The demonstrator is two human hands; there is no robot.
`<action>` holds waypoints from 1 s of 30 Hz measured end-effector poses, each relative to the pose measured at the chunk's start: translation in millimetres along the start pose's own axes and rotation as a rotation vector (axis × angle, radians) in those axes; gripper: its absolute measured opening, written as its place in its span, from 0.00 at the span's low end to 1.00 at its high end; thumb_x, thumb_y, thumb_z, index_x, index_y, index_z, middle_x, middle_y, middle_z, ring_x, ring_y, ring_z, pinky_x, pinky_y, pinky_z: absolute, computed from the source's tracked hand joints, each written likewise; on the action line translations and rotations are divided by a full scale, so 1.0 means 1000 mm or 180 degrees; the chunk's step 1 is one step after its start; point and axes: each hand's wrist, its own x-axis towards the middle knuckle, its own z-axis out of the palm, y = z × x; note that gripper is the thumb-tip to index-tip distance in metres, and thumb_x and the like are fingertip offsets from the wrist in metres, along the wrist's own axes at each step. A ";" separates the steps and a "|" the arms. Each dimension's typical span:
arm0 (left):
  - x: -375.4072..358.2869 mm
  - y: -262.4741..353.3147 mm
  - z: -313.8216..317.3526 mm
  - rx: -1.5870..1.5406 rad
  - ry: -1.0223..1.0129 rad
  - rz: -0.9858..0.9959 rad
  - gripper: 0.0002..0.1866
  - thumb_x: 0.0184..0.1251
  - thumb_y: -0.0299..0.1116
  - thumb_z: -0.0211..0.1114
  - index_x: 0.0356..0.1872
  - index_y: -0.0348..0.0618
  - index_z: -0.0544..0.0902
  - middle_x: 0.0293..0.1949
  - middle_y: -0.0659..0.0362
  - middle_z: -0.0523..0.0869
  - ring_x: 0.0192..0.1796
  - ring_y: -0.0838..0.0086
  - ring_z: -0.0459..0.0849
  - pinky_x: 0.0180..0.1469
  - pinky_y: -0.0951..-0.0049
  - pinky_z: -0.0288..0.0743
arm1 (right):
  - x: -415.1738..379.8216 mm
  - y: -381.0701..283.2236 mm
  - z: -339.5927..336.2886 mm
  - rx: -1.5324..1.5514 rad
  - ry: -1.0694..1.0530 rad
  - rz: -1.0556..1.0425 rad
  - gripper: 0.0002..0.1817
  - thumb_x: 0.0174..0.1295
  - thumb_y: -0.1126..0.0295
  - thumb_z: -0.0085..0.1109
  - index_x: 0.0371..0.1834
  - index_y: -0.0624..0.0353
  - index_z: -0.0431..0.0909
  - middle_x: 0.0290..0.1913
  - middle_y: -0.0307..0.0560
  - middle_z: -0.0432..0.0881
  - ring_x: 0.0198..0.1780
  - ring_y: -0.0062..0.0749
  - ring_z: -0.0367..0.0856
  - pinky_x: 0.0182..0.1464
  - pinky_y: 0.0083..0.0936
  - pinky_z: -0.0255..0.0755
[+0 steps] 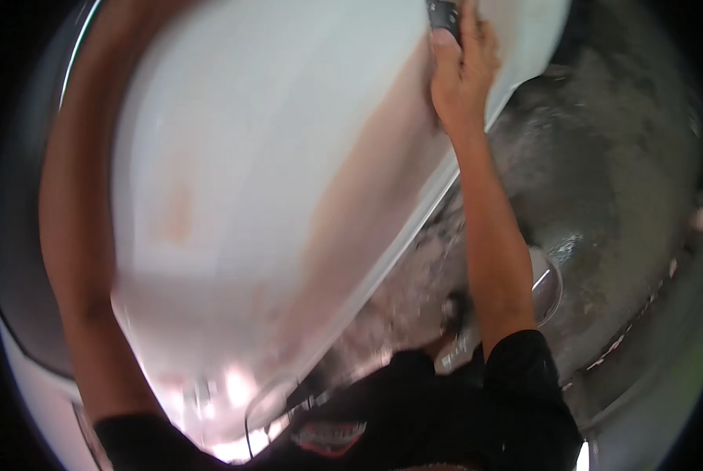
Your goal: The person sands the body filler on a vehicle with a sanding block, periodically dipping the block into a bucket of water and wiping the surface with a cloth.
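Near the top edge, my right hand point(463, 74) is closed around a black block point(444, 17) with small pale marks, apparently a sanding block. Its thumb lies along the block, and the upper end runs out of view. Both are over a large white vehicle panel point(234, 133), beside its right edge. A brownish, worn-looking band point(367, 200) runs along that edge below the hand. On the left, my left arm point(77, 212) curves up and over the panel; the left hand itself lies beyond the top of the frame.
A wet, dark concrete floor point(602, 157) lies to the right. A round container point(548, 286) stands there, partly behind my right forearm. A fainter brown patch point(177, 212) marks the panel's left part. A thin dark cable point(248, 428) hangs near my shirt.
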 end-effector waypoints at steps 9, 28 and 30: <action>0.015 0.046 -0.042 0.0080 -0.0298 -0.0113 0.14 0.52 0.24 0.71 0.40 0.46 0.79 0.48 0.56 0.81 0.56 0.59 0.76 0.59 0.59 0.67 | -0.176 -0.086 0.001 -0.0086 -0.0656 -0.0432 0.35 0.68 0.56 0.56 0.79 0.43 0.62 0.73 0.74 0.61 0.71 0.68 0.58 0.69 0.64 0.55; -0.003 0.001 -0.023 0.0256 -0.0271 0.0126 0.23 0.55 0.27 0.76 0.54 0.55 0.82 0.62 0.60 0.82 0.68 0.59 0.76 0.71 0.52 0.68 | 0.000 -0.005 -0.008 -0.0249 -0.0196 0.0314 0.32 0.72 0.58 0.51 0.78 0.53 0.63 0.73 0.78 0.57 0.68 0.78 0.58 0.73 0.60 0.51; -0.002 0.001 -0.021 0.0278 -0.0254 0.0125 0.24 0.55 0.27 0.76 0.54 0.54 0.82 0.62 0.60 0.82 0.68 0.59 0.76 0.71 0.52 0.68 | 0.092 0.024 -0.012 -0.0394 0.0130 0.0499 0.32 0.73 0.58 0.47 0.79 0.53 0.62 0.72 0.75 0.62 0.68 0.73 0.62 0.73 0.55 0.53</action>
